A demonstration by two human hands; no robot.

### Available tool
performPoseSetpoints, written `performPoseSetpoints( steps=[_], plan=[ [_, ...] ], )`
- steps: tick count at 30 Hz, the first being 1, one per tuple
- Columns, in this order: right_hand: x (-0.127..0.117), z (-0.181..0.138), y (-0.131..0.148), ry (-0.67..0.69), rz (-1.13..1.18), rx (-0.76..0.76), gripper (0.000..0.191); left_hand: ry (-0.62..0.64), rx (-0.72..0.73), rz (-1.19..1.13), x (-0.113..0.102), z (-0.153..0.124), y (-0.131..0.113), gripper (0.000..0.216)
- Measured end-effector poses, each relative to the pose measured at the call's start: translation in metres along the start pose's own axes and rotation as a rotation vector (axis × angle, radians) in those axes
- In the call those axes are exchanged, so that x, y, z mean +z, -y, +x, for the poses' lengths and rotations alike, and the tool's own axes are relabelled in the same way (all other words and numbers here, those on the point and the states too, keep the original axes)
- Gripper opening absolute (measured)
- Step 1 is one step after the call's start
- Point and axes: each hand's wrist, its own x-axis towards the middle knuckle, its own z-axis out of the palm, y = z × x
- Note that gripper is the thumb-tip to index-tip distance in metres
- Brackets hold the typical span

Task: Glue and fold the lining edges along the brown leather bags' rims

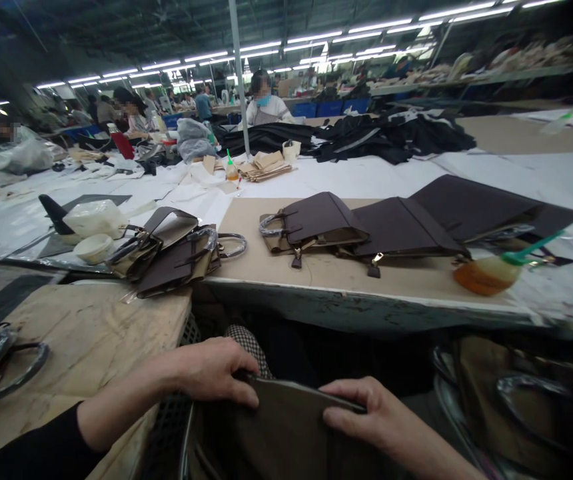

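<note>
A dark brown handbag is at my lap, its top edge facing up and its lower part cut off by the frame. My left hand pinches that edge on the left, thumb on the near side. On the right, my right hand grips the same edge between thumb and fingers. Both hands sit just below the table's front edge. More dark bags with wrapped handles stand in the shadow to the right of my right hand.
Brown handbags lie in a row on the table, with more bags at left. A glue bottle tilts near the right edge. A white tub stands at left. Black pieces are heaped farther back, near a seated person.
</note>
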Motion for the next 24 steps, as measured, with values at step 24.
performPoseSetpoints(
  steps=[24],
  plan=[
    [0.003,-0.011,0.026,0.187,-0.176,-0.059,0.033,-0.143,-0.157,0.193,0.032,0.017,-0.008,0.024]
  ],
)
